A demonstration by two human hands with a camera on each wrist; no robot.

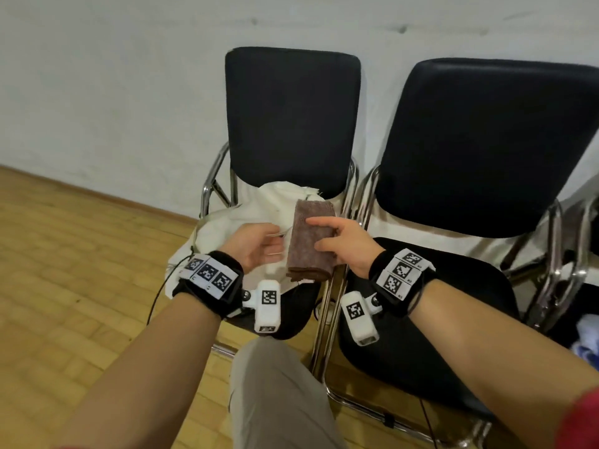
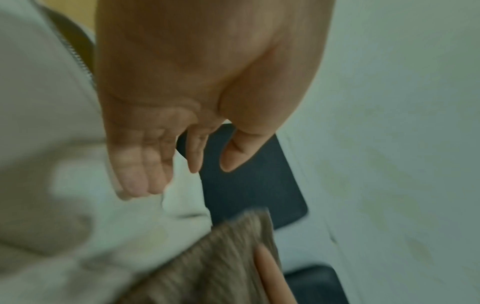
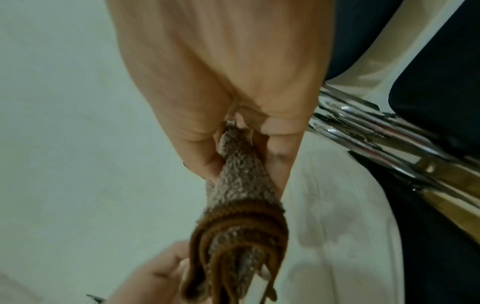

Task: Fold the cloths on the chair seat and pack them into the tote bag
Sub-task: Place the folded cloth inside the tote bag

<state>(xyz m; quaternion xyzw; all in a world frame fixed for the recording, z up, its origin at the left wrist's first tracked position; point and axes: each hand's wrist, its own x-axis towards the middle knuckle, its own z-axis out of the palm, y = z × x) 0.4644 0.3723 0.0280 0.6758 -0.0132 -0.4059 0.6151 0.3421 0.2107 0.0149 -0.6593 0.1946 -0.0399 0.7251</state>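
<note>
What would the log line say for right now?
right hand: pinches folded brown cloth | left hand: open beside it | tote bag: on chair seat

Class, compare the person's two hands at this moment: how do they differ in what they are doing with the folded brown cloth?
1. The right hand pinches the folded brown cloth between thumb and fingers; the left hand holds nothing.
2. The right hand's fingers curl round the cloth; the left hand's fingers are straight and relaxed beside it.
3. The right hand carries the cloth above the cream tote bag; the left hand hovers over the bag.

Both wear marker-covered wrist bands.

Head view looks down from above; both wrist views sit close, sharing the brown cloth [image 1: 310, 241].
</note>
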